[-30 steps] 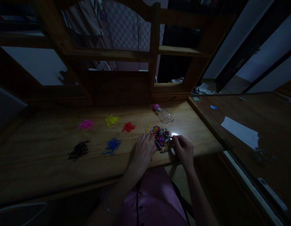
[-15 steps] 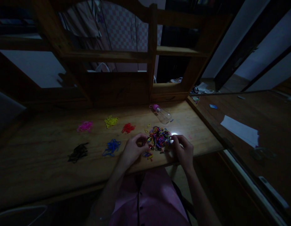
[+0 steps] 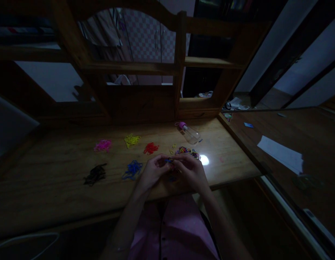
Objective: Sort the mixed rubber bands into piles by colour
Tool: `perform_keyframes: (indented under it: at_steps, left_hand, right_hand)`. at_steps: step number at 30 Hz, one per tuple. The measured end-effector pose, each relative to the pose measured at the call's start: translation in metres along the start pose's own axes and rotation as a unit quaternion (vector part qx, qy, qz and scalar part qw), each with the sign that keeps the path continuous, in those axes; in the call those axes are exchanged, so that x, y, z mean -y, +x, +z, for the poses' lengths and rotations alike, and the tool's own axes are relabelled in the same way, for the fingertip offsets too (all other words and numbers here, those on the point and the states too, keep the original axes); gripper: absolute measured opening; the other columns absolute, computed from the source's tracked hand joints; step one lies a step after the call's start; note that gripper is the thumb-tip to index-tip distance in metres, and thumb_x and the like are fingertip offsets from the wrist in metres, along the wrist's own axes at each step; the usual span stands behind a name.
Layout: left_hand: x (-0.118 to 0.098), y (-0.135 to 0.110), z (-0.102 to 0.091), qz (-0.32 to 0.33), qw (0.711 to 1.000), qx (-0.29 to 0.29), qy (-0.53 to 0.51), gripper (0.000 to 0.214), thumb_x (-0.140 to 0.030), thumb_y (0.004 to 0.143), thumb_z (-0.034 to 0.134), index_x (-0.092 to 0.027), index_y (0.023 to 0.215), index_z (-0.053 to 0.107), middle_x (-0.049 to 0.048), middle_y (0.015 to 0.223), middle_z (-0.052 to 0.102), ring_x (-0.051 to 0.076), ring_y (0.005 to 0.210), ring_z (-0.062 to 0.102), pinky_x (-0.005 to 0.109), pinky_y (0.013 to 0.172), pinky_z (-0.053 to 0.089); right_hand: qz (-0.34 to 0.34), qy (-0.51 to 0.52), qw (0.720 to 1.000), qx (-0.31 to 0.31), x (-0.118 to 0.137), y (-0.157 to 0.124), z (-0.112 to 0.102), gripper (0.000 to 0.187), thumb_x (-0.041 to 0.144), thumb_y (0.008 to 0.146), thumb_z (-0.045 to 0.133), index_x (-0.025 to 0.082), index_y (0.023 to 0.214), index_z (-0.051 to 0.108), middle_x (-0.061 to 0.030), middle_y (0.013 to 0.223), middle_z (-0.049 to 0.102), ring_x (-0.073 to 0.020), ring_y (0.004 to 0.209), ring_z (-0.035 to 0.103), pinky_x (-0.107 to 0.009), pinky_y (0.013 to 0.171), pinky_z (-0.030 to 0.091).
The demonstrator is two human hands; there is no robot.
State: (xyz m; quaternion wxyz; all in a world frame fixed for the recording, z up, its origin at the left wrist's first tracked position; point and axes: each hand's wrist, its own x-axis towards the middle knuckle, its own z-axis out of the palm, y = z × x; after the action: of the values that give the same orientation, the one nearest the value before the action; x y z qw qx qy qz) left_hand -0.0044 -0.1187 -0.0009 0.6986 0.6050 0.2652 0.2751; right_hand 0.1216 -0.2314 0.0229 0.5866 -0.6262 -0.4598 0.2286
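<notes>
My left hand (image 3: 154,170) and my right hand (image 3: 191,169) meet over the desk's front part, fingertips pinched together. Between them shows a small tangle of rubber bands (image 3: 169,160), with blue and yellow in it; the fingers hide most of it. Just behind lies the mixed heap of many-coloured rubber bands (image 3: 187,151), partly covered by my right hand. To the left are sorted piles: blue rubber bands (image 3: 133,169), red ones (image 3: 150,148), yellow ones (image 3: 132,140), pink ones (image 3: 103,145) and black ones (image 3: 95,174). A few loose yellow bands (image 3: 173,148) lie near the heap.
A clear bottle with a pink cap (image 3: 190,134) lies on its side behind the heap. Wooden shelving (image 3: 143,104) rises at the desk's back edge. On the brown surface to the right are white paper sheets (image 3: 281,153) and a blue card (image 3: 248,125).
My right hand has moved left from the heap's right side to meet my left hand, now covering the heap's near part. The view has shifted slightly.
</notes>
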Motion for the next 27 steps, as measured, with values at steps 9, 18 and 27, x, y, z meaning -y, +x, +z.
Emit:
perform_keyframes:
  at_steps: [9, 18, 27]
  left_hand:
    - [0.017, 0.003, -0.003, -0.013, 0.998, -0.05, 0.019, 0.035, -0.04, 0.069, 0.078, -0.014, 0.09, 0.067, 0.0051, 0.09, 0.07, 0.018, 0.08, 0.066, 0.027, 0.074, 0.052]
    - [0.013, 0.002, -0.002, -0.03, 0.999, -0.003, -0.03, 0.036, -0.037, 0.069, 0.079, -0.014, 0.093, 0.065, 0.004, 0.089, 0.069, 0.014, 0.077, 0.065, 0.025, 0.073, 0.052]
    - [0.007, 0.001, 0.003, -0.014, 1.0, -0.017, 0.001, 0.037, -0.039, 0.063, 0.081, -0.015, 0.086, 0.065, 0.0042, 0.086, 0.069, 0.018, 0.08, 0.065, 0.029, 0.074, 0.053]
  right_hand:
    - [0.095, 0.075, 0.992, -0.041, -0.004, 0.0, 0.001, 0.018, 0.035, 0.079, 0.068, 0.02, 0.089, 0.072, -0.0038, 0.086, 0.073, -0.0197, 0.079, 0.069, -0.032, 0.075, 0.056]
    - [0.122, 0.098, 0.986, -0.049, -0.008, -0.002, 0.002, 0.02, 0.038, 0.076, 0.073, 0.019, 0.085, 0.071, -0.0034, 0.08, 0.073, -0.0176, 0.07, 0.068, -0.03, 0.069, 0.057]
    - [0.127, 0.104, 0.983, -0.078, -0.012, -0.002, 0.006, 0.024, 0.04, 0.072, 0.076, 0.019, 0.082, 0.071, -0.0034, 0.078, 0.072, -0.0178, 0.068, 0.067, -0.03, 0.066, 0.057]
